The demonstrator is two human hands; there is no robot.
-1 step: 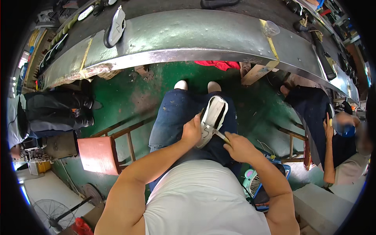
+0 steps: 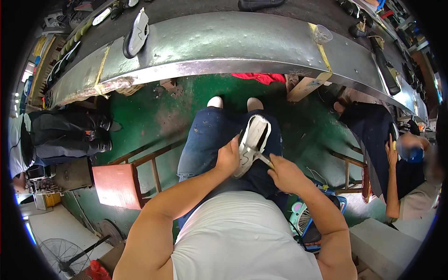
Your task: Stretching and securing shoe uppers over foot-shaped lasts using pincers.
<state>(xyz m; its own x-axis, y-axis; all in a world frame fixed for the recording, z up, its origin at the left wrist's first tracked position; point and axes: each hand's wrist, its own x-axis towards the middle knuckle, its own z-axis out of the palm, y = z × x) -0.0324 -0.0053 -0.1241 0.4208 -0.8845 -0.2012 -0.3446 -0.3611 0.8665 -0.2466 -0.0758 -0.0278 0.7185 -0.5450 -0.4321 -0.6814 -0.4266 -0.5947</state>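
A white shoe (image 2: 256, 131) lies over my lap, with dark lining along its opening and a dark wavy line on its near end. The left edge of the shoe is gripped by my left hand (image 2: 227, 157), fingers closed and partly hidden. My right hand (image 2: 285, 175) is closed round the handle of what looks like a hammer (image 2: 262, 159). Its metal head lies across the middle of the shoe, seeming to touch it, though contact is hard to make out. Blue cloth (image 2: 200, 140) covers my legs beneath the shoe.
Ahead runs a metal-edged workbench (image 2: 210, 39) bearing a white shoe with a black sole (image 2: 137, 35) and a clear cup (image 2: 322, 34). A red-topped stool (image 2: 117, 185) is at left, a small green fan (image 2: 298, 214) by my right side. People sit on both sides.
The hammer and my right hand have shifted very slightly over the shoe. My left hand keeps its grip on the shoe.
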